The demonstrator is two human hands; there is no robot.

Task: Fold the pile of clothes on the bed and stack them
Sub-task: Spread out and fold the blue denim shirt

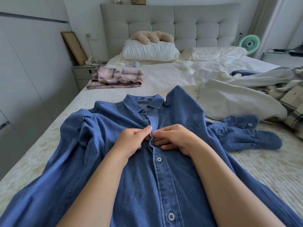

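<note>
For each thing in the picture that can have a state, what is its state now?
Denim shirt: spread flat on the bed, front up, lower buttons fastened.
Left hand: pinches the shirt placket.
Right hand: pinches the placket's other edge.
Plaid shirt: folded, lying on the bed.
Pile of clothes: unfolded, crumpled.
Fan: cannot tell if running.
</note>
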